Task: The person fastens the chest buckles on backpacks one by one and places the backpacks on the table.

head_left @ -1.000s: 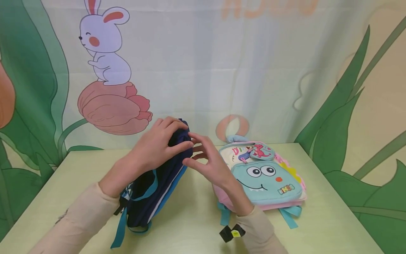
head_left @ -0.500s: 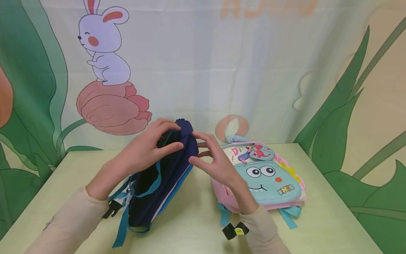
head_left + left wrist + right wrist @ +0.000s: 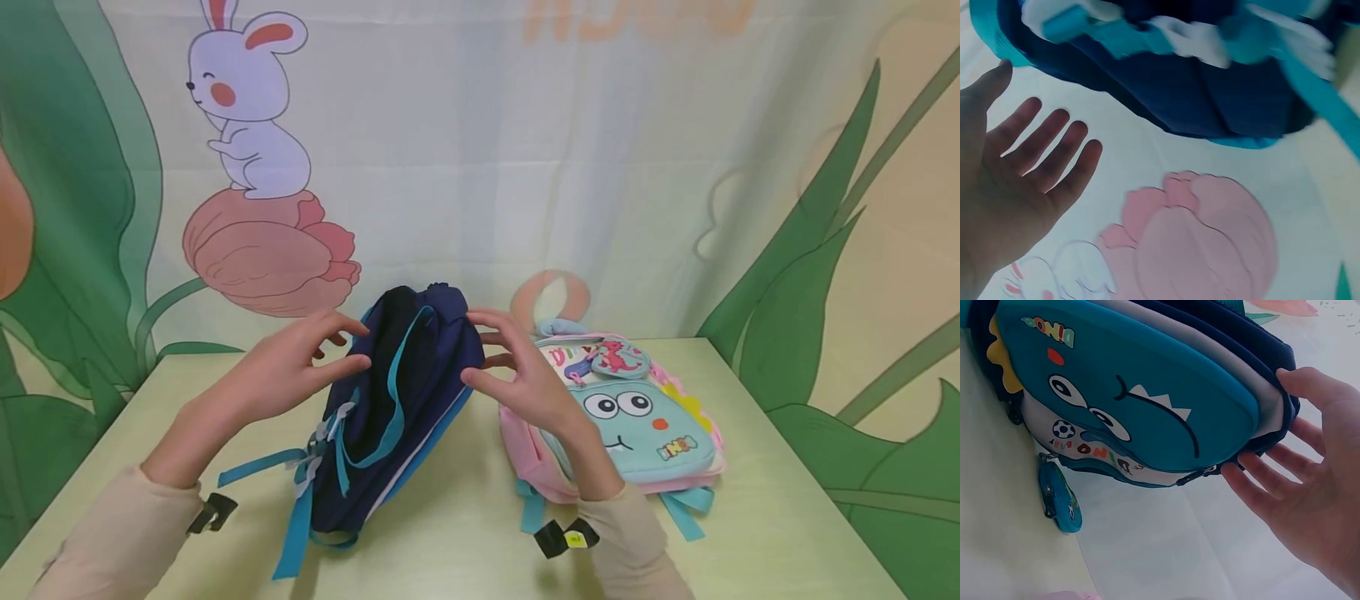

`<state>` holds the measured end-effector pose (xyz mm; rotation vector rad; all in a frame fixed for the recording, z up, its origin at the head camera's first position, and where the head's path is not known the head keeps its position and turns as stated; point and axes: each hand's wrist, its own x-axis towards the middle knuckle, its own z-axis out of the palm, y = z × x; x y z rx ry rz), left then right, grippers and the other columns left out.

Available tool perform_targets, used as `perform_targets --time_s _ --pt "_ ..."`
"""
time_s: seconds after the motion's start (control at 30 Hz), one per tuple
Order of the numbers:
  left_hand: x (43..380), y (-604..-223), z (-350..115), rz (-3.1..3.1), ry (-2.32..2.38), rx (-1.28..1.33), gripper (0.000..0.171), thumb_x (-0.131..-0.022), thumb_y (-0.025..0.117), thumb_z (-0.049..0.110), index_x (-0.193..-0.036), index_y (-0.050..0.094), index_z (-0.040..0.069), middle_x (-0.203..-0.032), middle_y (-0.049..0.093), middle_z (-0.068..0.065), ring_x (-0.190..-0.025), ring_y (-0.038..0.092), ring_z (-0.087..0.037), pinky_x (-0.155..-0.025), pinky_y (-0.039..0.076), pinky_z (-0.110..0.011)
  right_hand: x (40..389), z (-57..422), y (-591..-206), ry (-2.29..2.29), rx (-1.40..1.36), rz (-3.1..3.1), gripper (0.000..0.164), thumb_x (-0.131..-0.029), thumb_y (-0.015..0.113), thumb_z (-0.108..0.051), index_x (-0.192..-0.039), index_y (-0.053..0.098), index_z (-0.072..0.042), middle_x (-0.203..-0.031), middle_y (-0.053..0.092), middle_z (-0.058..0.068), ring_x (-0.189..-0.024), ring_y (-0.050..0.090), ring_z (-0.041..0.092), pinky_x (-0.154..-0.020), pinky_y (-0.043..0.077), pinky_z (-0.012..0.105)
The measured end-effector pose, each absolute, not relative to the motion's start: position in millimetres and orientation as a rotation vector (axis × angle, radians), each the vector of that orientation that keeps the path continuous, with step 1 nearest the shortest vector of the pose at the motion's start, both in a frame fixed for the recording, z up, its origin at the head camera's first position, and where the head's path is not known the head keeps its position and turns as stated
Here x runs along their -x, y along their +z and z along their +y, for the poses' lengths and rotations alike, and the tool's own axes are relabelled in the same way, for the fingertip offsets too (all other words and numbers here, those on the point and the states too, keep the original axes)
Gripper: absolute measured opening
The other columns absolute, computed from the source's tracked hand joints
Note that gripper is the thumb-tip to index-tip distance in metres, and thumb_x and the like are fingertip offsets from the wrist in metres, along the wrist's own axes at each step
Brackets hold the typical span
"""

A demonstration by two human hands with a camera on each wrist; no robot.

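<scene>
A dark navy child's backpack (image 3: 442,400) with turquoise straps is on the table, tilted, its back and shoulder straps facing up and left. My right hand (image 3: 528,379) touches its right edge with spread fingertips and thumb. The right wrist view shows the bag's teal dinosaur face (image 3: 1172,375), with the fingertips (image 3: 1235,472) along its rim. To the left of the backpack, my left hand (image 3: 277,367) is raised, thumb apart from the slightly bent fingers. In the left wrist view the palm (image 3: 1016,200) holds nothing, with the bag just beyond the fingers.
A pink and mint backpack (image 3: 637,442) with a cartoon face lies on the right of the pale table (image 3: 465,550), close beside my right forearm. A small teal pouch (image 3: 1060,497) dangles from the navy bag. Behind the table hangs a printed curtain (image 3: 420,167).
My left hand has left the navy backpack's top and moved left and down. The bag has turned, showing more of its back and straps. My right hand has shifted slightly right.
</scene>
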<state>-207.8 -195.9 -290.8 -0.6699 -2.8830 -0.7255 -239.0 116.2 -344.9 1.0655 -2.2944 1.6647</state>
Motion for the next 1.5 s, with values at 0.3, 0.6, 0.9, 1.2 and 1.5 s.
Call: perform_targets --time_s 0.3,0.6,0.9,1.2,1.5 --pt "205.8 -323.8 -224.6 -3.034 -0.821 0.696 0.051 -0.097 0.058 0.051 -0.134 0.057 0.015 -0.131 0.058 -0.006 -0.118 0.055 -0.027 -0.092 0.052 -0.045 240.8 123.9 -345.2 1.654 -1.037 -2.352 0.061 -0.093 0.068 -0.014 -0.147 0.042 -0.024 -0.149 0.044 0.0 -0.127 0.055 0.024 -0.102 0.049 0.045" --pt "203.0 -338.1 -232.0 -3.157 -0.95 0.832 0.05 -0.093 0.065 0.046 -0.132 0.057 0.015 -0.125 0.062 -0.002 -0.114 0.057 -0.025 -0.09 0.053 -0.042 242.9 136.3 -343.7 1.619 -1.014 -2.412 0.055 -0.096 0.066 -0.019 -0.146 0.046 -0.029 -0.145 0.049 -0.001 -0.117 0.061 0.021 -0.099 0.051 0.042" --pt "210.5 -349.9 -231.8 -3.182 -0.911 0.859 0.042 -0.093 0.07 0.035 -0.127 0.061 0.012 -0.115 0.064 0.001 -0.106 0.059 -0.018 -0.086 0.053 -0.032 246.6 145.2 -345.3 1.562 -1.006 -2.498 0.054 -0.096 0.066 -0.019 -0.145 0.047 -0.025 -0.142 0.052 0.001 -0.112 0.064 0.023 -0.091 0.054 0.038" --pt "212.3 -355.3 -229.1 -3.218 -0.872 0.801 0.034 -0.091 0.072 0.029 -0.12 0.066 0.012 -0.109 0.064 0.002 -0.101 0.059 -0.017 -0.083 0.054 -0.029 250.6 152.1 -346.4 1.546 -1.069 -2.527 0.053 -0.093 0.071 -0.016 -0.142 0.052 -0.022 -0.135 0.058 0.005 -0.103 0.07 0.021 -0.085 0.058 0.036" --pt "214.1 -361.1 -230.0 -3.189 -0.749 0.844 0.026 -0.09 0.073 0.027 -0.112 0.072 0.012 -0.105 0.063 0.002 -0.096 0.059 -0.015 -0.086 0.055 -0.039 250.8 156.9 -346.6 1.524 -1.1 -2.645 0.05 -0.091 0.073 -0.015 -0.138 0.058 -0.018 -0.118 0.064 0.008 -0.09 0.072 0.017 -0.082 0.057 0.033"
